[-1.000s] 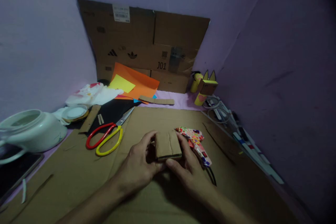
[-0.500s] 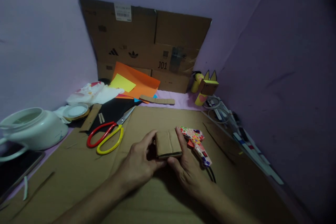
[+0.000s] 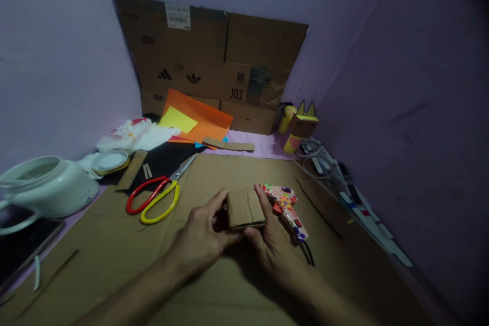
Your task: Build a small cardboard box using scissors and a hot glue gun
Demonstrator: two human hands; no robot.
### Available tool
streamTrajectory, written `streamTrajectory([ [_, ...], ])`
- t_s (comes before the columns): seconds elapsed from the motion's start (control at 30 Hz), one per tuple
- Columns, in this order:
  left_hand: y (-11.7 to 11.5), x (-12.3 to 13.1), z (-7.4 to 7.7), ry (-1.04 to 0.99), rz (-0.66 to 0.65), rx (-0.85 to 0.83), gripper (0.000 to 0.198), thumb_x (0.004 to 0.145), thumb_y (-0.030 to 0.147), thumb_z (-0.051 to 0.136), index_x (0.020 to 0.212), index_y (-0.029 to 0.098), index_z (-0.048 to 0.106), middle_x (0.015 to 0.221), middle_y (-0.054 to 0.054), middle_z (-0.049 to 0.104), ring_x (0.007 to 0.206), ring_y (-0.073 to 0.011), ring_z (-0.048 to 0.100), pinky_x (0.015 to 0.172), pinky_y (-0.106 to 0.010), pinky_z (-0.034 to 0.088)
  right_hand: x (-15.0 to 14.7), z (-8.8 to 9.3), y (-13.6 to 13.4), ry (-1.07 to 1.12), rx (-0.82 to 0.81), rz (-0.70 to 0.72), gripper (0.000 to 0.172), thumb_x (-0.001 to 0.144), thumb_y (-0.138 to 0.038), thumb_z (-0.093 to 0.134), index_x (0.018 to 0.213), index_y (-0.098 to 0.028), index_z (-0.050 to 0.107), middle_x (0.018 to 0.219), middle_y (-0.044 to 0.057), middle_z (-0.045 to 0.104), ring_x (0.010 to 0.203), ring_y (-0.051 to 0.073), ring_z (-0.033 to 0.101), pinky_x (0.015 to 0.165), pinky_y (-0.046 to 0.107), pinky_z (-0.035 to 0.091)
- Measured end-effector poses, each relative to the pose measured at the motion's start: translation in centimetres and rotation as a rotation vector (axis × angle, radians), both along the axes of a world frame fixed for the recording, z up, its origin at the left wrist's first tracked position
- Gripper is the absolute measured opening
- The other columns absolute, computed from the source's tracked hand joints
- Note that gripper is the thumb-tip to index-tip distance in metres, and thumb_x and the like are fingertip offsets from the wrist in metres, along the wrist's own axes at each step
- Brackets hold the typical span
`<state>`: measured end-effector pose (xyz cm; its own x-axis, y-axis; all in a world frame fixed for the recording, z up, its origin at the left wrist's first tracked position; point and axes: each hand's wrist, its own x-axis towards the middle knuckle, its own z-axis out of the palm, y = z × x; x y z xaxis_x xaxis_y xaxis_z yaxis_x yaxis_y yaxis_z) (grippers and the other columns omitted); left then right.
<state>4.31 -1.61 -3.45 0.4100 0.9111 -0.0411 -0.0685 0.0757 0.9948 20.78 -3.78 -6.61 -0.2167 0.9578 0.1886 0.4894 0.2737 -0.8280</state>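
Note:
A small folded cardboard piece (image 3: 244,208) is held between both hands over the cardboard sheet (image 3: 114,249) that covers the table. My left hand (image 3: 202,237) grips its left side with thumb below and fingers curled behind. My right hand (image 3: 273,244) clasps its right side, index finger along the edge and thumb under the near edge. Just right of my right hand lies a glue gun (image 3: 286,206) wrapped in flowery paper, its black cord trailing toward me.
Red and yellow scissors (image 3: 156,198) lie to the left. A white pot (image 3: 46,188), a tape roll (image 3: 110,161), black, orange (image 3: 202,119) and yellow paper sit at the back left. A flattened box (image 3: 229,66) leans on the wall. A small cardboard figure (image 3: 301,125) and cables are at right.
Both hands keep hold of the cardboard piece; my right index finger has slid up along its right edge. The view has shifted slightly.

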Motion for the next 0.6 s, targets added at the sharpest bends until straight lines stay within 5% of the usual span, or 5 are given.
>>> streamTrajectory([
  [0.4,0.1,0.0,0.2,-0.021,-0.007,-0.031,0.053,0.067,0.012,0.071,0.116,0.022,0.052,0.115,-0.002,0.064,0.105,-0.0201,0.060,0.088,-0.027,0.049,0.0,0.2,0.6,-0.015,0.037,-0.012,0.066,0.088,-0.032,0.044,0.144,-0.015,0.013,0.140,0.015,0.042,0.128,0.024,0.042,0.102,0.040,0.038],
  [0.6,0.7,-0.5,0.0,-0.015,0.028,-0.065,0.061,0.063,0.006,0.069,0.119,0.019,0.049,0.118,-0.007,0.062,0.109,-0.0228,0.058,0.090,-0.030,0.048,0.8,0.1,1.2,-0.032,0.045,0.046,0.065,0.089,-0.037,0.044,0.145,-0.021,0.014,0.146,0.011,0.034,0.136,0.026,0.028,0.106,0.047,0.030],
])
